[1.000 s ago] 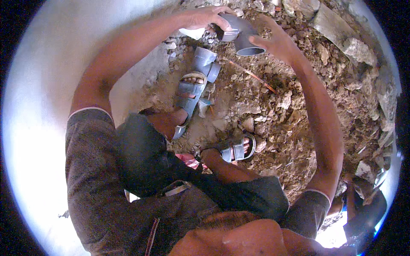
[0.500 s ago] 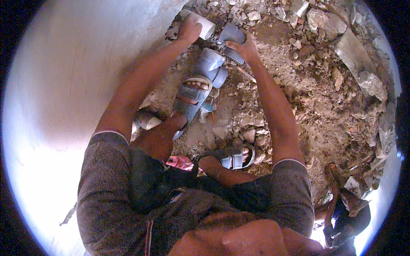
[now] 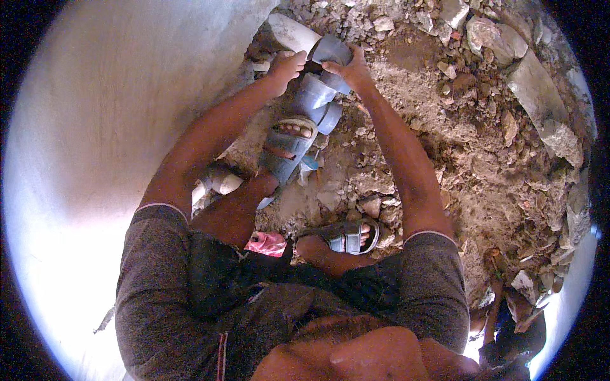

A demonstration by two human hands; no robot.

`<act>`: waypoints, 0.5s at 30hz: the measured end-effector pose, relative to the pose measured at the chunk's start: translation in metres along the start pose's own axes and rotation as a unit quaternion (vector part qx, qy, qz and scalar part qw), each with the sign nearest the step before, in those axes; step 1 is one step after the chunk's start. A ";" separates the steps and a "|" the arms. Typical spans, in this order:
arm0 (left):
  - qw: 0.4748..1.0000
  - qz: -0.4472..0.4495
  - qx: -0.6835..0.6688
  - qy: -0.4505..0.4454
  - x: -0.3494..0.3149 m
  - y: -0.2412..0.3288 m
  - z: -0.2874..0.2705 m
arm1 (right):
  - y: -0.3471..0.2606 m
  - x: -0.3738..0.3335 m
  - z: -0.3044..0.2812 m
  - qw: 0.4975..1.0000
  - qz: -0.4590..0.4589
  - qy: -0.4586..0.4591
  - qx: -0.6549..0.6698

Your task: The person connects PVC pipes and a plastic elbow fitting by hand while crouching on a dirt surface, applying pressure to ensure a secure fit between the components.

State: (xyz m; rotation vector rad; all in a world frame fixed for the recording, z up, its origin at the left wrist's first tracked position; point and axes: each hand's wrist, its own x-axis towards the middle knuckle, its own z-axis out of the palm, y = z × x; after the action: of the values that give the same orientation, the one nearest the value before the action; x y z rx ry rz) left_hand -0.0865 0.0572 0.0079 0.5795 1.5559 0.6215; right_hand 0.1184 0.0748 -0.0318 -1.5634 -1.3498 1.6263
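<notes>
A pale grey-white pipe lies at the top along the foot of the wall. My right hand is wrapped round a grey pipe fitting, whose mouth sits against the pipe's near end; I cannot tell whether it is pushed on. My left hand is just below the pipe, fingers curled in and nothing visible in them. Another grey pipe fitting with a side branch lies just nearer, touching or close to the held one. My sandalled left foot is right up against it.
The pale wall rises close on the left. Broken stones and loose soil cover the right side, with large stones beyond. A red-pink cloth or bag lies between my feet. Another person is partly visible at lower right.
My left hand has come off the white pipe and drawn nearer to me. My right hand has brought the grey fitting leftward against the pipe's end.
</notes>
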 end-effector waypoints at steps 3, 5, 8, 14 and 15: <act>0.999 -0.034 0.015 0.014 -0.003 0.001 0.003 | -0.008 -0.002 0.001 0.999 -0.019 0.005 -0.031; 0.999 -0.032 -0.003 0.018 -0.008 0.001 0.006 | -0.007 0.002 0.001 0.997 -0.027 0.012 -0.070; 0.998 0.002 -0.039 -0.056 -0.009 -0.002 0.000 | 0.010 0.015 0.002 0.993 -0.028 0.019 -0.115; 0.994 -0.047 0.074 -0.057 -0.008 0.001 0.003 | 0.016 0.017 0.005 0.996 -0.025 0.004 -0.089; 0.996 -0.038 0.060 -0.059 -0.009 -0.001 0.002 | 0.015 0.016 0.004 0.996 -0.023 0.004 -0.092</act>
State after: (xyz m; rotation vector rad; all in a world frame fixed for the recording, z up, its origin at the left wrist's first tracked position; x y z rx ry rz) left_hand -0.0837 0.0500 0.0136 0.6332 1.5046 0.4298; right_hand 0.1154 0.0822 -0.0527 -1.6268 -1.5572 1.5038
